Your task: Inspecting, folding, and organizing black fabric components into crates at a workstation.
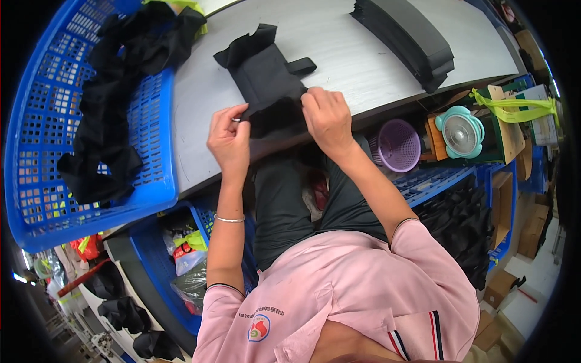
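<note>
A black fabric piece (264,75) with a small loop at its right side lies on the grey table (200,124), its near end at the front edge. My left hand (229,134) pinches its near left corner between thumb and forefinger. At the near right corner my right hand (327,116) grips the cloth with closed fingers. The far end of the piece flares out and is creased. Between my hands the near part of the cloth is dark, and its layers are hard to make out.
A blue basket (158,199) with crumpled black cloth (112,91) stands at the left. A stack of black panels (407,39) lies at the far right of the table. Below it are a purple basket (397,145), a turquoise fan (461,132) and another heap of black cloth (457,218).
</note>
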Tool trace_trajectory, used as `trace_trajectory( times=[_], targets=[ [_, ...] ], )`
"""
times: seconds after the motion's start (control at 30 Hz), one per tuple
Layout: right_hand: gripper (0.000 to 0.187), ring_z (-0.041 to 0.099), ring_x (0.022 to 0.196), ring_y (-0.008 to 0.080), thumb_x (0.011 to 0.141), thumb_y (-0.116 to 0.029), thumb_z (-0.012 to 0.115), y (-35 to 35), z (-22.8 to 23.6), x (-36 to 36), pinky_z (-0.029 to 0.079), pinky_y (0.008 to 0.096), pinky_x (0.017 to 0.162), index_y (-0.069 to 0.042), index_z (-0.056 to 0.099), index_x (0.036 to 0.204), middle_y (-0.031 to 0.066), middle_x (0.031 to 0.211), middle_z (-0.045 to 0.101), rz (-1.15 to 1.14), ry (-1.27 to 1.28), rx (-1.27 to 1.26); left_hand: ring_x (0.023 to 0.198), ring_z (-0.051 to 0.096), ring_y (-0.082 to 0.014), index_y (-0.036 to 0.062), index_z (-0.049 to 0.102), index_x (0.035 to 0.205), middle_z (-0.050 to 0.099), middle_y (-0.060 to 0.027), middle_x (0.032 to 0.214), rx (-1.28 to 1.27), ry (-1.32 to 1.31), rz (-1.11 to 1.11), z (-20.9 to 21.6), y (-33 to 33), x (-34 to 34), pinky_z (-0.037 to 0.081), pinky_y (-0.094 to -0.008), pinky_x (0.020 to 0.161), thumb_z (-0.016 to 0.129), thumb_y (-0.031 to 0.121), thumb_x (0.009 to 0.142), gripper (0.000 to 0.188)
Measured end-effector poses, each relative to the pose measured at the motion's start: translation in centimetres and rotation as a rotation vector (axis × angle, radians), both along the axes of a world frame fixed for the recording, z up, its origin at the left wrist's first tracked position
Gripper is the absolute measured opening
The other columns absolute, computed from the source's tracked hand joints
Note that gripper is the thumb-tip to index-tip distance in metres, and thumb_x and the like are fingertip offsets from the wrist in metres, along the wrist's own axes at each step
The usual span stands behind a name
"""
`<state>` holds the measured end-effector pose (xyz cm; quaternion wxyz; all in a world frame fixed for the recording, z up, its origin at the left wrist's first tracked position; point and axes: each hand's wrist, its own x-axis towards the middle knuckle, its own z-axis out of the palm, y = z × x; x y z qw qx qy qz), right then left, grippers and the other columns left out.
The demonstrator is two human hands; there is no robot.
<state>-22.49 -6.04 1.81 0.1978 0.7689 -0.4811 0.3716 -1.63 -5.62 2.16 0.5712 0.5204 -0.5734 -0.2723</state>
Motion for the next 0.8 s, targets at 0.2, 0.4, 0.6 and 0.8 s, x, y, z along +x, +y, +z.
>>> trace_trajectory(
  times=[0.2,0.4,0.6,0.8],
  targets=[
    [0.026,0.056,0.063,0.0283,0.070,0.002,0.068,-1.7,0.3,-1.9,0.046,0.0374,0.056,-0.005,0.049,0.086,0.0107,0.085,0.055,-0.093,-0.347,0.196,0.063,0.050,-0.0052,0.0038,0.074,0.100,0.064,-0.0022,0.095,-0.065,-0.170,-0.079,1.0,-1.2,0.0,0.043,-0.0203,0.059,0.061,-0.014,0.074,0.033],
    [0.041,0.064,0.091,0.0290,0.080,-0.018,0.079,-4.6,3.2,-10.9,0.052,0.0388,0.078,-0.005,0.060,0.114,0.0116,0.106,0.065,-0.098,-0.460,0.237,0.060,0.046,-0.0040,0.0049,0.072,0.108,0.063,-0.0025,0.101,-0.048,-0.154,-0.033,2.5,-2.0,0.6,0.040,-0.0187,0.055,0.072,-0.007,0.078,0.032],
    [0.045,0.062,0.106,0.0306,0.084,-0.040,0.074,-9.1,4.5,-26.0,0.051,0.0399,0.089,-0.012,0.070,0.119,0.0112,0.115,0.064,-0.696,-0.066,0.316,0.063,0.045,-0.0033,0.0023,0.065,0.122,0.060,-0.0051,0.108,-0.028,-0.072,0.001,2.3,1.0,0.4,0.039,-0.0173,0.057,0.076,0.001,0.083,0.040],
    [0.030,0.066,0.090,0.0310,0.086,-0.036,0.072,-9.5,6.9,-29.1,0.052,0.0418,0.080,-0.010,0.076,0.102,0.0094,0.091,0.067,-0.506,-0.500,0.545,0.072,0.051,-0.0034,0.0002,0.065,0.120,0.061,-0.0040,0.108,0.097,0.193,-0.095,1.8,4.6,-1.3,0.045,-0.0176,0.065,0.069,-0.001,0.088,0.032]
  ],
)
